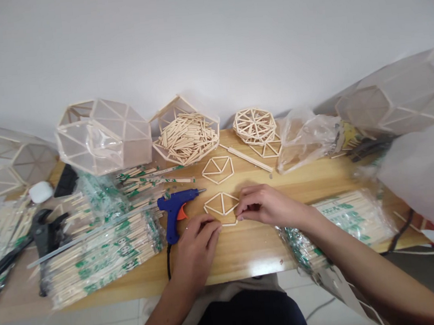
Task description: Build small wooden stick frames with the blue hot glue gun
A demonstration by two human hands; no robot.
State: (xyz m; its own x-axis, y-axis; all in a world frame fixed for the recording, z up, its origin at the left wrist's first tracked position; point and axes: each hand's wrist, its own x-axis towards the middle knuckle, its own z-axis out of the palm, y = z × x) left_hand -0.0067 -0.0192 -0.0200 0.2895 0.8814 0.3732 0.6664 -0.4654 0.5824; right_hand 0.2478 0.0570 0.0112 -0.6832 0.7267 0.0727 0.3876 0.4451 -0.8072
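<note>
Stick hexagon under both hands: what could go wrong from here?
1. The glue gun lies right beside the left hand, nozzle close to the stick hexagon; if hot, its tip could burn fingers.
2. The right hand pinches one corner; uneven pressure may pop a joint.

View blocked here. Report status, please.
Left hand touching stick hexagon, right hand pinching its edge. Hexagon flat on table. Glue gun beside left hand.

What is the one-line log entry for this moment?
left hand: touches frame | right hand: pinches frame | glue gun: on table, left of frame
</note>
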